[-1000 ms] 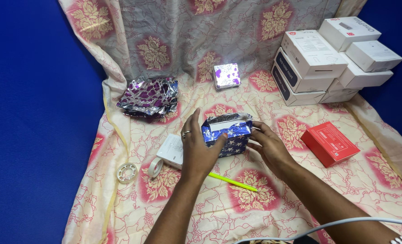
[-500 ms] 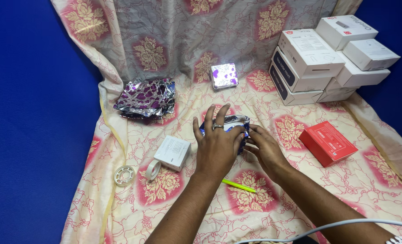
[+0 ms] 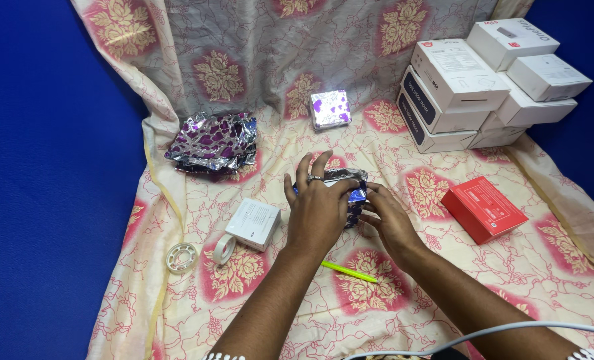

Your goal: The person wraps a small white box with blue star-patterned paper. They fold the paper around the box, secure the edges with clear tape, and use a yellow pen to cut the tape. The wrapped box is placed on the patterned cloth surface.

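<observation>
My left hand point(image 3: 318, 208), a ring on one finger, lies flat over a small box half wrapped in shiny purple-and-silver foil paper point(image 3: 352, 185) at the cloth's middle. Against the box's right side my right hand point(image 3: 385, 218) presses the foil with its fingertips. Most of the box is hidden under my palms. A small white box point(image 3: 255, 223) sits just left of my left hand, and a yellow-green pen point(image 3: 349, 271) lies on the cloth below my wrists.
A crumpled sheet of the same foil point(image 3: 213, 140) lies at back left, a finished foil-wrapped box point(image 3: 330, 109) at back centre. Stacked white boxes point(image 3: 473, 87) stand at back right, a red box point(image 3: 483, 208) at right. Two tape rolls point(image 3: 182, 257) lie at left on the floral cloth point(image 3: 277, 313).
My left hand moved from the box's left side up onto its top, covering it. My right hand closed in against the right side. The box now shows far less.
</observation>
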